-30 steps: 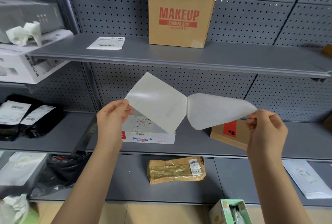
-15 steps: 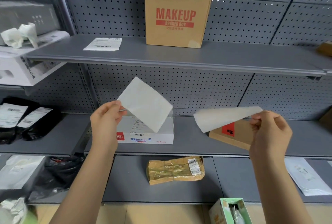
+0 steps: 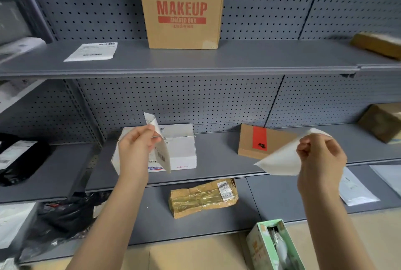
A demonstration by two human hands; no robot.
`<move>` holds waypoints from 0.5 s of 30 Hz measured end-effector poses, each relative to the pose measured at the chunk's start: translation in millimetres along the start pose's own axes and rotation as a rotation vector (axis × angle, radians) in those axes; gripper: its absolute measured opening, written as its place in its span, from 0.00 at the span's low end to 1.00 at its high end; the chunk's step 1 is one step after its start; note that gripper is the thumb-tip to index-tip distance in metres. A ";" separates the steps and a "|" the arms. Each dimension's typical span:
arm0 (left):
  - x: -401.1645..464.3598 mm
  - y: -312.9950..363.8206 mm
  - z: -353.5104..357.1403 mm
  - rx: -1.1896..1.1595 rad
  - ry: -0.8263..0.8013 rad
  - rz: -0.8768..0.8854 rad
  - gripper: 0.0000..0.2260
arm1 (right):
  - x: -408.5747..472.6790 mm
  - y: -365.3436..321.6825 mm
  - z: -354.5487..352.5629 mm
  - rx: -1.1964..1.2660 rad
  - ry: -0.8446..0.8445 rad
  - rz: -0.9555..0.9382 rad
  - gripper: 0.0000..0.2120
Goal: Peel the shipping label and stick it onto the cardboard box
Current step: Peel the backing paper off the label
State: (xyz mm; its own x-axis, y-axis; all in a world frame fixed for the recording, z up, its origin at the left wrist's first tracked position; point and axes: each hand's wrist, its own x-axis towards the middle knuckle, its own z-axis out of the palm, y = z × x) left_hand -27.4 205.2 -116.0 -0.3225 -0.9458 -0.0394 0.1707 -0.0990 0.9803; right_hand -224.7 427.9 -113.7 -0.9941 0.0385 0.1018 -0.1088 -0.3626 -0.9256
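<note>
Peel step is looking done: label and backing are fully apart, 1 piece per hand, nothing joining them

Using the MAKEUP box on the top shelf as landmark:
- left hand is hanging below the box and slightly to its left, fingers pinching closed on the shipping label; label is curling, printed barcode side partly showing toward the camera
- right hand is sitting well below and right of the box, fingers curled tight around the blank backing sheet
- a white carton is lying 1 shelf below the box, directly behind the label
- a brown box with a red patch is on that same lower shelf, below-right of the MAKEUP box
- a second label sheet is lying flat on the top shelf, left of the box

Remaining, as I'm judging it: stick step not yet started. Label is touching no carton. Which cardboard box is the target is not something I can tell; the MAKEUP box is my guess. Backing needs dropping, then label pressed flat on a face

Risk: the curl is threatening to fold adhesive onto itself
</note>
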 end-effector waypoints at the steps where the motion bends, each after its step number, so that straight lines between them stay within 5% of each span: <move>1: -1.0 -2.0 4.5 0.004 -0.018 -0.005 0.08 | 1.0 0.7 -4.6 -0.005 0.011 0.002 0.09; 15: -28.3 -58.9 96.4 0.139 -0.350 -0.181 0.06 | 4.0 8.9 -104.6 -0.233 0.279 0.073 0.07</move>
State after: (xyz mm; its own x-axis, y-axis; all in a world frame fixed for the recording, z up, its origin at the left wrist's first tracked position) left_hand -118.0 267.6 -154.0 -0.6372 -0.7519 -0.1691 -0.0373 -0.1891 0.9812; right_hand -229.8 522.3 -159.7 -0.9578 0.2845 -0.0413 -0.0029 -0.1532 -0.9882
